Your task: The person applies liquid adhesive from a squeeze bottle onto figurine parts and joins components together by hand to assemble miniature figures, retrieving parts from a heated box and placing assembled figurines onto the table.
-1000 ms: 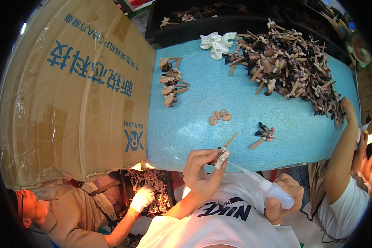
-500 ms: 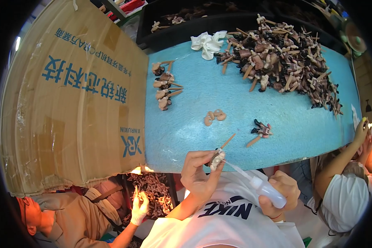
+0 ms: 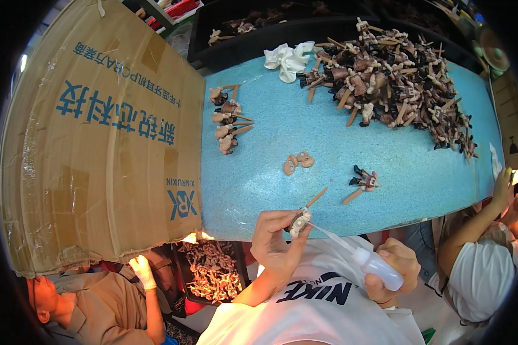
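Note:
Between the thumb and fingers of my left hand [image 3: 275, 244] is a small figurine [image 3: 299, 224], dark and cream-coloured, with a thin brown stick [image 3: 316, 197] pointing away from it. My right hand [image 3: 398, 261] is wrapped round a translucent white squeeze bottle [image 3: 380, 269], tilted, its long thin nozzle [image 3: 332, 237] reaching left. The nozzle's tip is at the figurine; whether it touches cannot be made out. Farther off on the blue mat [image 3: 265, 190] lie several small beige pieces [image 3: 299, 162] with holes and one loose figurine [image 3: 365, 179] with its stick.
A big pile of figurines [image 3: 385, 80] covers the mat's far right, beside crumpled white tissue [image 3: 289, 61]. More figurines [image 3: 227, 122] line the left edge by a tall cardboard box [image 3: 109, 144]. A black tray [image 3: 259, 43] stands behind. Co-workers [image 3: 112, 305] sit on both sides.
My hands, the figurine and the bottle have shifted only slightly. The left co-worker's hand has moved away from the tray of parts, up toward the box.

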### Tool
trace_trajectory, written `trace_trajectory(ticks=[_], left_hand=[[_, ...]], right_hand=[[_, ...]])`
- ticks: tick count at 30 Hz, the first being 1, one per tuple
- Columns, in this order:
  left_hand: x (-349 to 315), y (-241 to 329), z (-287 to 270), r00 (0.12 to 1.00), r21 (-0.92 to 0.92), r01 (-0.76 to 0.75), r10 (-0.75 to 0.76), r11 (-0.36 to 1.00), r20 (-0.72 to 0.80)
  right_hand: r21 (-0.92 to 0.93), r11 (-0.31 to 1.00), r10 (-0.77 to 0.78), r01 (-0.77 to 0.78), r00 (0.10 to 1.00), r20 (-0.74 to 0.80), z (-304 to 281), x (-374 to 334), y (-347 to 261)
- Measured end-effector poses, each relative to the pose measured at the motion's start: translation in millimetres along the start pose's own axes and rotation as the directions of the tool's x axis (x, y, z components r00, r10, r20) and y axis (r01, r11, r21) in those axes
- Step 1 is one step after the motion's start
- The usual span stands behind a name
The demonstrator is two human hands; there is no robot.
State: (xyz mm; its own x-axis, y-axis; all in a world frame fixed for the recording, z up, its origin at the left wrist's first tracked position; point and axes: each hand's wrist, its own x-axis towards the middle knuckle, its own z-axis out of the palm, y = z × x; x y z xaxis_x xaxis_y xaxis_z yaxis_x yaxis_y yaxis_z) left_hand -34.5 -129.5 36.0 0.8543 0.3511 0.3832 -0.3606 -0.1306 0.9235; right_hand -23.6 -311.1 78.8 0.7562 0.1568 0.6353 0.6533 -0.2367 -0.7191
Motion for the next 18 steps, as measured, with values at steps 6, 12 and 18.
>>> trace_trajectory(ticks=[6, 12, 18], left_hand=[[-0.7, -0.2, -0.9, 1.0, 0.003, 0.007, -0.007, 1.0, 0.0], [-1.9, -0.6, -0.6, 1.0, -0.017, 0.021, -0.021, 1.0, -0.014], [-2.5, 0.4, -0.4, 1.0, -0.047, 0.024, -0.025, 0.999, -0.018]], right_hand=[[-0.016, 1.0, 0.001, 0.001, 0.996, 0.087, 0.3, 3.3, 1.0], [0.026, 1.0, -0.003, 0.003, 1.0, -0.011, 1.9, -0.3, 3.6], [0.004, 1.0, -0.002, 0.002, 1.0, 0.031, 1.3, 1.1, 3.1]])
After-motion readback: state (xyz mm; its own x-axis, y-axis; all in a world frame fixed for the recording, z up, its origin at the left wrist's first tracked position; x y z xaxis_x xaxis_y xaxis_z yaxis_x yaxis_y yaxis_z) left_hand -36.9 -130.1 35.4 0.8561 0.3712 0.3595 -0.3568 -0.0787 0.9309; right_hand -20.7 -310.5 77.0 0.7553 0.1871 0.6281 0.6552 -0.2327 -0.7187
